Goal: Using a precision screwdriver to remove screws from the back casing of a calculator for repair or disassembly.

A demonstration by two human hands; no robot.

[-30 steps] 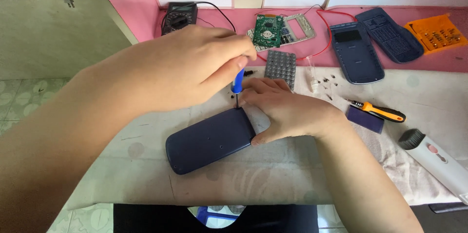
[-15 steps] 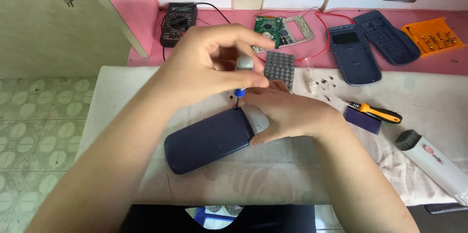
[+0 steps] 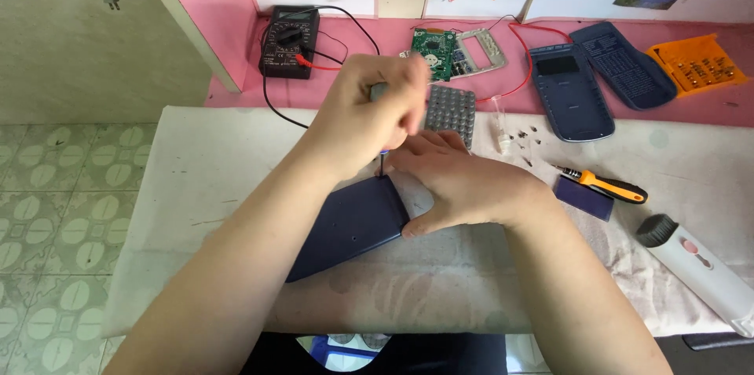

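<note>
The left grip (image 3: 369, 120) pinches a small screwdriver (image 3: 382, 157) upright, just beside the right grip (image 3: 459, 182) pressing flat on the dark blue case (image 3: 353, 222).

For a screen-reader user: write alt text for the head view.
A left hand turns a small screwdriver down into a dark blue case steadied by the right hand on a white cloth. Behind lie a multimeter, circuit board and orange-handled screwdriver.

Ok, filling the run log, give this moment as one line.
left hand: grips screwdriver, tip on dark blue casing | right hand: steadies casing | white cloth underneath
</note>
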